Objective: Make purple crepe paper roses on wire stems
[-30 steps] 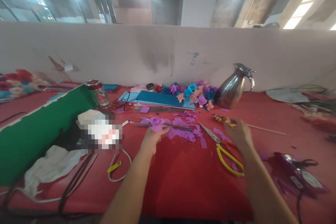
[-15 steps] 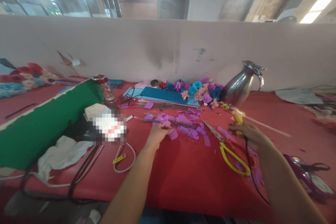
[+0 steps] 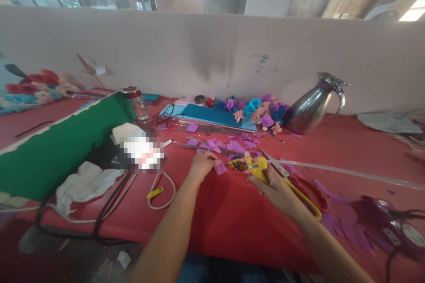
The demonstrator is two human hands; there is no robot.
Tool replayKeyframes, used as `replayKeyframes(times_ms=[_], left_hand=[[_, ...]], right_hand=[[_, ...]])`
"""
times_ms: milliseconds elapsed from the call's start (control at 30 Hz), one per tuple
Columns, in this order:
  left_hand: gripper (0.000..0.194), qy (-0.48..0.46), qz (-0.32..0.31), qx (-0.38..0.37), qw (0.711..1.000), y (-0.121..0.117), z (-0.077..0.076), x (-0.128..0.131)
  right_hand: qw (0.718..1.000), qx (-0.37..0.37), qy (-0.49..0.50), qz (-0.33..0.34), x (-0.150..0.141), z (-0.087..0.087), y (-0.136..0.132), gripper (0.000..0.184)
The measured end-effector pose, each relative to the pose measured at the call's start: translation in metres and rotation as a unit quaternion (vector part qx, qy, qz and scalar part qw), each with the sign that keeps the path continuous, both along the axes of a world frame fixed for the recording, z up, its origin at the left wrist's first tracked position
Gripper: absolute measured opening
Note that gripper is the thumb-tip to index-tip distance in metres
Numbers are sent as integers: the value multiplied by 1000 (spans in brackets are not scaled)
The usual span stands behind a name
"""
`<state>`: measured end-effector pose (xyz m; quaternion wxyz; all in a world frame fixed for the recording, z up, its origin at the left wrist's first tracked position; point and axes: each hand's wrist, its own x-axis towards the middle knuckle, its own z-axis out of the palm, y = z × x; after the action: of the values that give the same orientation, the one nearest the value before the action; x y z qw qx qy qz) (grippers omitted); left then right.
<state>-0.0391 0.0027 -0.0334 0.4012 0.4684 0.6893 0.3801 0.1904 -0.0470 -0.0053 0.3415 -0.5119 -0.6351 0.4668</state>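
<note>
My right hand is wrapped round a yellow hot glue gun, with a long clear glue stick running out of its back to the right. The gun's stained nozzle points left, towards my left hand. That hand pinches a purple crepe paper petal between thumb and fingers. A purple paper flower is just beyond my fingertips; whether it joins the petal I cannot tell. Scissors with yellow and red handles lie partly beneath my right hand and wrist.
Purple paper scraps lie around my hands. Behind them are blue paper sheets, finished paper flowers and a steel jug. Leftward stand a glass jar and green board; a white cable loops nearby.
My right hand has brought the glue gun left, from beside the scissors to close by the petal in my left hand. My left hand keeps its pinch. The view has shifted slightly.
</note>
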Motion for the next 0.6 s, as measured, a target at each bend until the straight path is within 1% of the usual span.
replayKeyframes(times_ms=[67,167,300,400,533,600], left_hand=[[5,9,0,0,1000,0,-2,0],[6,24,0,4,1000,1,-4,0],[7,41,-5,10,999,1,-5,0],[9,49,-9,14,999,0,-4,2],[9,53,-12,16,998,-2,0,2],[8,45,-24,12,999,-3,3,1]], right_hand=[[999,13,-39,6,-4,-3,-4,27],[996,11,-85,23,-7,-5,-6,24],[989,8,-145,25,-10,-6,-6,26],[989,24,-147,24,-12,-10,-5,28],[990,40,-132,26,-13,-17,-2,26],[990,42,-128,30,-13,-19,-2,26]])
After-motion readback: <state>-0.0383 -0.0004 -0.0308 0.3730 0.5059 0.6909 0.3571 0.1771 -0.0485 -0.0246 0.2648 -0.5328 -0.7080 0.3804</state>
